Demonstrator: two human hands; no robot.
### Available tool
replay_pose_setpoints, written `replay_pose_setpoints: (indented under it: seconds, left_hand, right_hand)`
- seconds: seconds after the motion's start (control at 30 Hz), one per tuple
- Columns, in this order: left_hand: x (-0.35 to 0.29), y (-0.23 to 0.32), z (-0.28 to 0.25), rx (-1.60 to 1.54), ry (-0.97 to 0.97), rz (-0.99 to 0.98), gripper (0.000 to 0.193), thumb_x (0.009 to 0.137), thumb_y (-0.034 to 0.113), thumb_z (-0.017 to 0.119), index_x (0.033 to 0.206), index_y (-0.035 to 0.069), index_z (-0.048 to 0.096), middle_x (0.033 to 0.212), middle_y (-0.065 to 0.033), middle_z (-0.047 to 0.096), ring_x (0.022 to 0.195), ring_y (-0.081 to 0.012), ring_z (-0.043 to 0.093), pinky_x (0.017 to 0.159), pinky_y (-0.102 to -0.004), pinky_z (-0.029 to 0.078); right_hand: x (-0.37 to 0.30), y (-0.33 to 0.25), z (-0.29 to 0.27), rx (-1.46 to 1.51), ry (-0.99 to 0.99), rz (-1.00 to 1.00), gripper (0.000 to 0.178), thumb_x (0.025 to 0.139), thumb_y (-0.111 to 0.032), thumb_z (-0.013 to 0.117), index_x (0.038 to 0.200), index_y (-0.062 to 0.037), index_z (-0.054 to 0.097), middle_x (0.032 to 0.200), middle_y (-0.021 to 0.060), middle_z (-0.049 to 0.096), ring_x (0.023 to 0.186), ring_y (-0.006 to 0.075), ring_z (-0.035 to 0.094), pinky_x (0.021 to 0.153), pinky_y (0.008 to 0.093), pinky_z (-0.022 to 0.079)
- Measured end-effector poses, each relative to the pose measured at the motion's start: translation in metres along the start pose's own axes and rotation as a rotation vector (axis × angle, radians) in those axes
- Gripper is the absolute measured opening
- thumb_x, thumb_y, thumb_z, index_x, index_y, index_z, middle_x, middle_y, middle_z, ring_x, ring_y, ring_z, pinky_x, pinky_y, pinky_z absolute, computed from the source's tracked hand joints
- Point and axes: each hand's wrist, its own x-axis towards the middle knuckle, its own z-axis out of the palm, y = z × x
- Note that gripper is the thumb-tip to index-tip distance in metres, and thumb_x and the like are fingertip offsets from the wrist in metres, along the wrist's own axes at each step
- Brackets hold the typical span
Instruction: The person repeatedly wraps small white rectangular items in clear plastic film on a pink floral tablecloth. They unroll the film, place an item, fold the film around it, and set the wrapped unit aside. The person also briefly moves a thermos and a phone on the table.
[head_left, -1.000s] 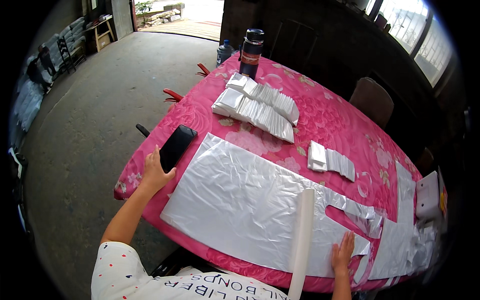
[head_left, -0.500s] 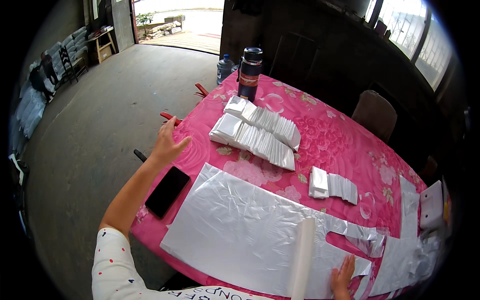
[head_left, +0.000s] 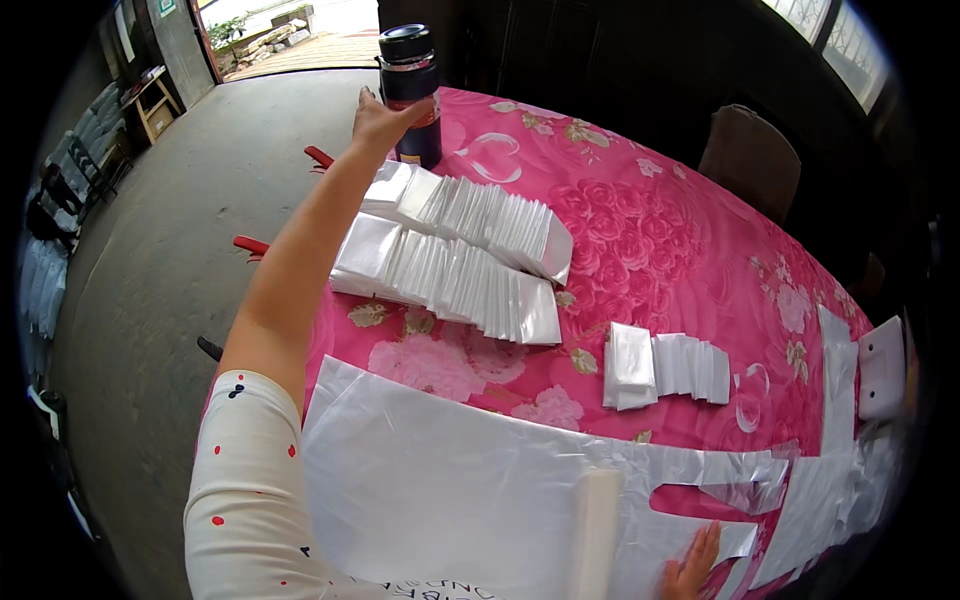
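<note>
My left hand (head_left: 383, 122) reaches to the far side of the table, thumb and fingers spread, overlapping the dark blue thermos bottle (head_left: 424, 148). The thumb lies across its front and the fingers are at its left side; whether they touch it I cannot tell. At the near right my right hand (head_left: 692, 566) lies flat, fingers stretched out, on a large sheet of clear plastic bags (head_left: 440, 470) with a cut-out at its right end. A pale roller-like bar (head_left: 597, 530) lies across the sheet, left of my right hand.
Two long rows of folded plastic bags (head_left: 450, 280) stand beyond the sheet; a small stack (head_left: 630, 368) is right of them. The pink flowered tablecloth (head_left: 630, 240) covers the table. More plastic (head_left: 800, 520) and a white box (head_left: 882, 370) lie at right. Red handles (head_left: 250, 245) stick out left.
My left hand has moved forward from the table's left edge to the thermos bottle. The view has shifted, and my left arm now covers the phone. My right hand stays on the sheet.
</note>
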Motion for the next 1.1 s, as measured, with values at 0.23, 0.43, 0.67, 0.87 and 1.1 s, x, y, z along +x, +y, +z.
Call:
replay_pose_setpoints:
  seconds: [0.23, 0.43, 0.67, 0.87, 1.1]
  left_hand:
    - [0.039, -0.006, 0.029, -0.017, 0.082, -0.142, 0.120, 0.044, 0.052, 0.084, 0.125, -0.011, 0.022, 0.121, -0.0245, 0.047, 0.111, -0.0315, 0.052, 0.093, -0.0326, 0.045]
    - [0.055, -0.026, 0.029, 0.112, 0.139, -0.040, 0.097, 0.047, 0.051, 0.082, 0.112, -0.008, 0.043, 0.106, -0.0178, 0.058, 0.099, -0.0269, 0.059, 0.087, -0.0313, 0.047]
    - [0.046, -0.058, 0.007, -0.193, 0.231, -0.007, 0.084, 0.051, 0.044, 0.084, 0.109, -0.005, 0.048, 0.104, -0.0141, 0.060, 0.093, -0.0221, 0.061, 0.083, -0.0304, 0.049]
    - [0.027, -0.090, -0.035, -0.275, 0.370, 0.156, 0.074, 0.054, 0.037, 0.085, 0.107, -0.002, 0.051, 0.102, -0.0114, 0.061, 0.090, -0.0192, 0.061, 0.082, -0.0299, 0.048]
    - [0.004, -0.065, -0.108, -0.282, 0.349, 0.206, 0.060, 0.060, 0.026, 0.083, 0.104, 0.000, 0.052, 0.097, -0.0086, 0.062, 0.085, -0.0163, 0.060, 0.078, -0.0284, 0.048]
  right_hand:
    - [0.006, -0.001, -0.003, 0.018, 0.000, 0.002, 0.070, 0.086, -0.039, 0.045, 0.138, 0.0029, 0.023, 0.140, 0.0264, 0.024, 0.130, 0.0412, 0.022, 0.106, 0.0477, 0.017]
    - [0.006, -0.004, -0.002, 0.020, 0.012, 0.025, 0.069, 0.087, -0.040, 0.043, 0.137, 0.0025, 0.024, 0.140, 0.0253, 0.025, 0.130, 0.0402, 0.022, 0.106, 0.0473, 0.017]
    - [0.004, -0.003, 0.000, 0.040, 0.017, 0.054, 0.072, 0.087, -0.049, 0.038, 0.137, 0.0016, 0.025, 0.141, 0.0244, 0.025, 0.131, 0.0394, 0.022, 0.106, 0.0469, 0.017]
    - [0.007, -0.005, -0.003, 0.052, -0.008, 0.067, 0.072, 0.087, -0.048, 0.039, 0.137, 0.0018, 0.025, 0.141, 0.0244, 0.024, 0.131, 0.0394, 0.021, 0.106, 0.0470, 0.016]
    - [0.005, -0.004, -0.002, 0.019, -0.014, 0.044, 0.069, 0.088, -0.045, 0.039, 0.137, 0.0026, 0.024, 0.140, 0.0258, 0.024, 0.131, 0.0405, 0.021, 0.107, 0.0472, 0.016]
